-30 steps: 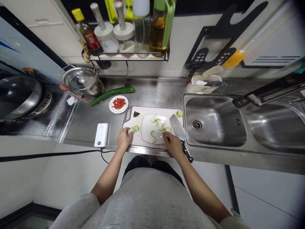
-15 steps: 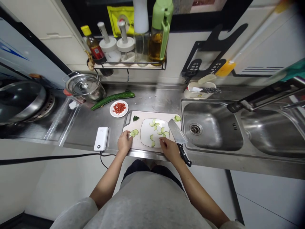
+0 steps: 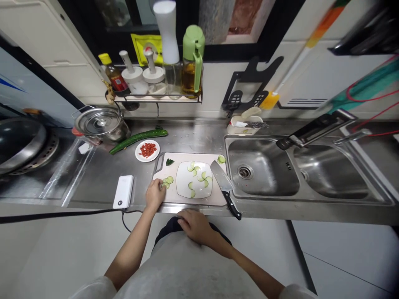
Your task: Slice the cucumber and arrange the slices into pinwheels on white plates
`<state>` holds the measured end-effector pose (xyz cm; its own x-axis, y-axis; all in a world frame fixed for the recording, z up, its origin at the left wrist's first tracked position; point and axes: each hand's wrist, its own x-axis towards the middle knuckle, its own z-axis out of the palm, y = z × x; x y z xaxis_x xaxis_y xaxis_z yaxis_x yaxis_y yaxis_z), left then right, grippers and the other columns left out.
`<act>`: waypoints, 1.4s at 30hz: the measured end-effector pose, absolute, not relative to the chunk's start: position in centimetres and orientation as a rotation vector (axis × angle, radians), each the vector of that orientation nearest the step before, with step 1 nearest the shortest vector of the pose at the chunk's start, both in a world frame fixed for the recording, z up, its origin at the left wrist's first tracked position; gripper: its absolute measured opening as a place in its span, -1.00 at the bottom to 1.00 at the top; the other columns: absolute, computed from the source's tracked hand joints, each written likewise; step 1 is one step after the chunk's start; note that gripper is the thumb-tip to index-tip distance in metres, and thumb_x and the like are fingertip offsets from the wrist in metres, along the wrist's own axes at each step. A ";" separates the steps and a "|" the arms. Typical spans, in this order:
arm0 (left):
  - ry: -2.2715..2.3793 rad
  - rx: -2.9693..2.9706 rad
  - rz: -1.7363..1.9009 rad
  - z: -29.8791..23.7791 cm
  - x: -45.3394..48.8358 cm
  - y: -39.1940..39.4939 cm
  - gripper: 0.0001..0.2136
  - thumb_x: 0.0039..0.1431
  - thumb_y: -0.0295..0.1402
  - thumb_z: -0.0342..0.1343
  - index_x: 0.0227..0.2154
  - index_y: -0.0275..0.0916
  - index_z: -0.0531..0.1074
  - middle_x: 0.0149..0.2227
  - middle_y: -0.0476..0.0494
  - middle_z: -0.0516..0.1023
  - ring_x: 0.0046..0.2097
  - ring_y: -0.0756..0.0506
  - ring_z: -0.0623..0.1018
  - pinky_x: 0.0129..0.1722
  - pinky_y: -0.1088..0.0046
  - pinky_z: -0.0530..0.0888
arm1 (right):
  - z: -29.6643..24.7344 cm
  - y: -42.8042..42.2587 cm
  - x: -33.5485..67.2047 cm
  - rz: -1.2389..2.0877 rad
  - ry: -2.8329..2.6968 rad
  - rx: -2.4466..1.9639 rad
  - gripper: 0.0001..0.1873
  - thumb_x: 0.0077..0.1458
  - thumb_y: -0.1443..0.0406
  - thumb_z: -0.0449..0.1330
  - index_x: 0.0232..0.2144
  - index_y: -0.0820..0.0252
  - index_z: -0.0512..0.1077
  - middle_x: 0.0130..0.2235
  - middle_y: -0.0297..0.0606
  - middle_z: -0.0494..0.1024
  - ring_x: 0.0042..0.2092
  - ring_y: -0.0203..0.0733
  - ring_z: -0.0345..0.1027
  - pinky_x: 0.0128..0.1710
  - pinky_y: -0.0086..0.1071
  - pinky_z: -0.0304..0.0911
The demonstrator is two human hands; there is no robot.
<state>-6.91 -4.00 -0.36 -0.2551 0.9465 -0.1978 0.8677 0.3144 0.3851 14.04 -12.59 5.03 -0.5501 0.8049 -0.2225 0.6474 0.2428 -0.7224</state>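
Observation:
A pale cutting board (image 3: 187, 200) lies on the steel counter with a white square plate (image 3: 182, 185) on it holding several cucumber slices. My left hand (image 3: 155, 194) rests at the board's left edge, fingers pinched on a small pile of cucumber slices (image 3: 167, 181). My right hand (image 3: 195, 225) lies against my grey shirt below the counter edge, fingers loosely curled, holding nothing. A cleaver (image 3: 223, 185) with a black handle lies at the board's right side.
A whole cucumber (image 3: 139, 138), a small dish of red pieces (image 3: 147, 150) and a lidded pot (image 3: 99, 123) sit behind the board. A white power bank (image 3: 124, 191) lies to the left. The double sink (image 3: 262, 168) is on the right, a wok at far left.
My right hand has left the plate and dropped back to my shirt. My left hand stays on the slices. The view has tilted upward.

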 end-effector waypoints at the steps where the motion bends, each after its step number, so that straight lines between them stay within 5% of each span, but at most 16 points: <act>1: 2.195 1.610 0.290 -0.5 -6.9 -4.0 -0.83 0.11 -0.29 0.08 -0.22 -0.14 0.41 -0.20 -0.12 0.49 -0.24 -0.13 0.47 -0.35 0.42 0.25 | 4.9 -12.6 14.1 1.191 -2.309 -1.374 -0.67 0.24 0.22 -0.02 -0.04 0.13 0.42 -0.13 -0.20 0.55 -0.11 -0.16 0.39 -0.13 -0.35 0.20; 15: 1.589 1.255 0.902 2.5 -4.1 -4.4 -0.75 -0.03 -0.18 0.20 -0.36 -0.25 0.47 -0.48 0.01 0.38 -0.47 0.04 0.29 -0.40 0.52 0.27 | 4.6 -8.9 15.5 0.917 -1.891 -1.554 -0.76 0.19 0.26 0.04 -0.13 0.19 0.40 -0.28 -0.22 0.49 -0.26 -0.20 0.35 -0.25 -0.34 0.23; 23: 1.312 1.139 0.748 4.7 -0.3 -5.8 -0.73 -0.09 -0.16 0.25 -0.43 -0.28 0.46 -0.51 0.03 0.36 -0.50 0.07 0.24 -0.46 0.55 0.20 | 3.6 -7.5 15.4 0.880 -1.786 -1.475 -0.84 0.20 0.26 0.06 -0.24 0.14 0.41 -0.27 -0.26 0.48 -0.24 -0.21 0.31 -0.19 -0.33 0.23; 30: 1.377 1.113 0.743 3.8 -0.4 -6.3 -0.71 -0.15 -0.16 0.28 -0.47 -0.29 0.44 -0.57 0.07 0.32 -0.51 0.07 0.23 -0.46 0.54 0.21 | 2.0 -6.2 20.3 0.426 -2.135 -1.811 -0.75 0.21 0.27 0.04 -0.13 0.16 0.45 -0.18 -0.16 0.52 -0.13 -0.05 0.22 -0.15 -0.22 0.11; 42: 1.371 1.101 0.746 3.1 -0.8 -6.5 -0.66 -0.14 -0.10 0.28 -0.43 -0.29 0.45 -0.59 0.08 0.28 -0.49 0.07 0.25 -0.46 0.55 0.20 | 0.3 -6.6 20.7 0.369 -2.186 -1.802 -0.75 0.21 0.29 0.03 -0.14 0.17 0.46 -0.14 -0.16 0.50 -0.10 -0.06 0.16 -0.10 -0.22 0.08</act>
